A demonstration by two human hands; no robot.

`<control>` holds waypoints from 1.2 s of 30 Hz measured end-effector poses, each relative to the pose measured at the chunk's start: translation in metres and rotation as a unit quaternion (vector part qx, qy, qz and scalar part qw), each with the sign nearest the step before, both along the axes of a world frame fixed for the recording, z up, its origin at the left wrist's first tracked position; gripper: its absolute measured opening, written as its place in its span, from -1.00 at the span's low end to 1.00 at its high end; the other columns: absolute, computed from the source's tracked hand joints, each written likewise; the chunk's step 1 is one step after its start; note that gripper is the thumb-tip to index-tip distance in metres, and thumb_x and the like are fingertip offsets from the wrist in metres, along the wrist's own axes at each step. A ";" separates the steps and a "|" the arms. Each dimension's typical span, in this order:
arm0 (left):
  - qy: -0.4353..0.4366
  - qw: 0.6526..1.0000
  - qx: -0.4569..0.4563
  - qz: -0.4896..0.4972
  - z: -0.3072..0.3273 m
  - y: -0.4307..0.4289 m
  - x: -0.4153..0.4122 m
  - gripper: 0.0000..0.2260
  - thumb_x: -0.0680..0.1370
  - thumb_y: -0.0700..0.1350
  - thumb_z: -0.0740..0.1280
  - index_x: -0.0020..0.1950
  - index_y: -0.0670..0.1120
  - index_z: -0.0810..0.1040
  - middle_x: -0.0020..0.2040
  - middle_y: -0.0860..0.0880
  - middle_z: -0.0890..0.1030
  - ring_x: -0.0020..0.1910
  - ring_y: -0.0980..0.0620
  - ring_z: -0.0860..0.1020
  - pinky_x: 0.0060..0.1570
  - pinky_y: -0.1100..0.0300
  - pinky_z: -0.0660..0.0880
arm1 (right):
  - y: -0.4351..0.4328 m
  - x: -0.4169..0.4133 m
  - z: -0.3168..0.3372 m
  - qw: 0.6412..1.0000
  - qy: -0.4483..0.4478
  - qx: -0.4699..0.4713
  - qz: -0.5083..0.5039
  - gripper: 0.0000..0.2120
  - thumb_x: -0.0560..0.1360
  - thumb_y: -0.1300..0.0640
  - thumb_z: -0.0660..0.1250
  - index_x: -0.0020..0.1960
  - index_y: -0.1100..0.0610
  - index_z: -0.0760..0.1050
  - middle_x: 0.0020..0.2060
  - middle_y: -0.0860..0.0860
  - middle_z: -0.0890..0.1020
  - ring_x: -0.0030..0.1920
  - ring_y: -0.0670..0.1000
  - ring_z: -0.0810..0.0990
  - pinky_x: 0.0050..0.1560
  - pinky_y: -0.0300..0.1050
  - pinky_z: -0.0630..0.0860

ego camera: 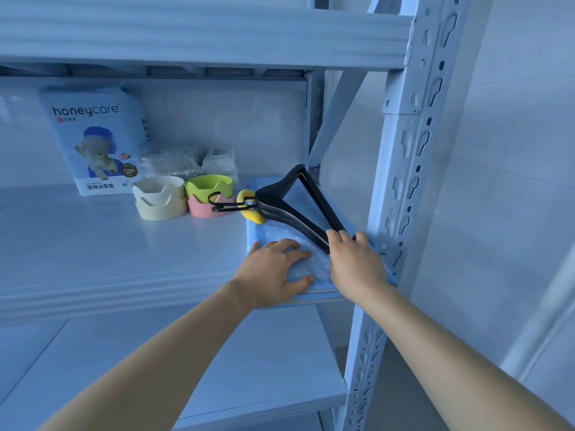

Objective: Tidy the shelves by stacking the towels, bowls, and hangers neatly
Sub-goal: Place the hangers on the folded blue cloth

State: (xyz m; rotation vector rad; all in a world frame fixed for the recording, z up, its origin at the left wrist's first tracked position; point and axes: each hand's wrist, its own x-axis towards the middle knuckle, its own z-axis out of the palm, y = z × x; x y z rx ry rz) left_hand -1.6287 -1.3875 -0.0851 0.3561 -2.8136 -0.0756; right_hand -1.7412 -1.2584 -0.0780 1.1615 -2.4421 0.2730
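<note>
In the head view, the folded blue towels sit at the right front corner of the shelf, their near edge jutting slightly past its front edge. The black hangers lie on top, hooks pointing left toward the stacked bowls.

The left hand presses flat on the towels, fingers spread. The right hand grips the hangers' near corner between fingers and thumb, close to the upright post.

The risks, as I judge them:
- A pull on the hangers could drag the overhanging towels off the front edge if the left hand eases.
- The hooks could swing into the bowls or catch the yellow piece.
- The hangers could knock the post.
</note>
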 end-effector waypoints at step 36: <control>0.037 0.999 -0.002 -0.024 0.030 -0.047 -0.050 -0.60 0.51 0.10 0.24 0.34 0.10 0.38 0.34 0.09 0.37 0.31 0.06 0.35 0.14 0.18 0.36 | -0.026 -0.044 0.017 0.984 -0.126 -0.054 0.111 -0.66 0.59 0.04 0.14 0.29 0.20 0.34 0.21 0.07 0.48 0.17 0.13 0.39 0.12 0.08 0.43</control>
